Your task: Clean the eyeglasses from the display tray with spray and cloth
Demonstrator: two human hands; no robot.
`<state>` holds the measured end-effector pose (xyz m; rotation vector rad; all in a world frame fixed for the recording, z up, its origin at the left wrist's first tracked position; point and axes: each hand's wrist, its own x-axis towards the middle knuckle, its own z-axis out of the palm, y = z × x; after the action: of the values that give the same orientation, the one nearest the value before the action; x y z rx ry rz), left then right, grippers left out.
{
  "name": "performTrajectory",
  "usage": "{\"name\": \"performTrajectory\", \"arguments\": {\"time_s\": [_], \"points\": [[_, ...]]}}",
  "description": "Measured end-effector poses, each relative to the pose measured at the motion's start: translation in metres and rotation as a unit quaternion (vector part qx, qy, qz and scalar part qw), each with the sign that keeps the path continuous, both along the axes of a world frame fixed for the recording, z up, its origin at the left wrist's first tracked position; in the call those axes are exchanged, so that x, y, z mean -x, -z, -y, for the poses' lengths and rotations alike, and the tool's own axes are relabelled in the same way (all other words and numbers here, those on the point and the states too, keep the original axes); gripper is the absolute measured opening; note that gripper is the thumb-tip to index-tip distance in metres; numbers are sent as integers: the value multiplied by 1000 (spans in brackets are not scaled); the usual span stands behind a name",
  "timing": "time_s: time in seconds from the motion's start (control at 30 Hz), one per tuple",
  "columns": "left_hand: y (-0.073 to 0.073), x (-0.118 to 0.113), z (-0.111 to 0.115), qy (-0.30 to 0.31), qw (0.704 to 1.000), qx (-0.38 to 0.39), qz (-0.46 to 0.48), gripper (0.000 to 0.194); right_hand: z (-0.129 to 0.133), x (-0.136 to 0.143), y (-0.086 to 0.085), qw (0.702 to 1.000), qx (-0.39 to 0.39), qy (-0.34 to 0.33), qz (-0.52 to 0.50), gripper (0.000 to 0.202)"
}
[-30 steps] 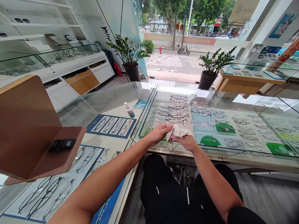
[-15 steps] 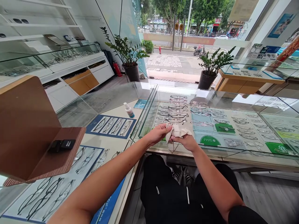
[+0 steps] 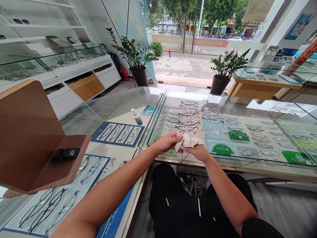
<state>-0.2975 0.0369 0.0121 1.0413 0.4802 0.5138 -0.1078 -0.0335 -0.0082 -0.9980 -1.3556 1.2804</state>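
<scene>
Just above the near edge of the glass display counter, my left hand (image 3: 168, 142) is closed, its thumb and fingers pinching a cream cleaning cloth (image 3: 189, 141). My right hand (image 3: 199, 152) is closed too, holding the cloth from below and to the right. A thin-framed pair of glasses (image 3: 182, 157) hangs under the cloth between both hands. Most of its frame is covered by cloth and fingers, so which hand bears it is unclear.
Inside the glass counter (image 3: 235, 158) lie rows of eyeglasses. On the left counter are a white spray bottle (image 3: 136, 117), a blue-edged tray of glasses (image 3: 117, 134) and a brown stand (image 3: 32, 132) with a small black object (image 3: 66, 154). Potted plants (image 3: 138, 76) flank the glass door.
The cloth has shifted slightly in my hands and its right part is more bunched over my right fingers. Both hands stay in nearly the same place.
</scene>
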Motion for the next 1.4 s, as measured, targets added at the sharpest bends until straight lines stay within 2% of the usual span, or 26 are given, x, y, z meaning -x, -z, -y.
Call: {"name": "performTrajectory", "arguments": {"time_s": [0.5,0.93,1.07,1.17,1.3,1.4], "points": [[-6,0,3,-21,999,42,2,49,2,1,-1,999,-8,20,30,37],[0,-4,0,-43,998,45,14,41,3,3,-2,998,-11,30,51,36],[1,-3,1,-39,999,29,5,41,2,3,-4,998,-20,20,51,35],[0,-4,3,-29,1000,-7,1,48,2,4,-5,999,-16,19,40,39],[0,-9,8,-79,995,-65,-1,57,1,4,-8,998,-21,45,31,46],[-5,-9,9,-58,995,-80,-5,60,3,3,-8,999,-19,41,12,37]]}}
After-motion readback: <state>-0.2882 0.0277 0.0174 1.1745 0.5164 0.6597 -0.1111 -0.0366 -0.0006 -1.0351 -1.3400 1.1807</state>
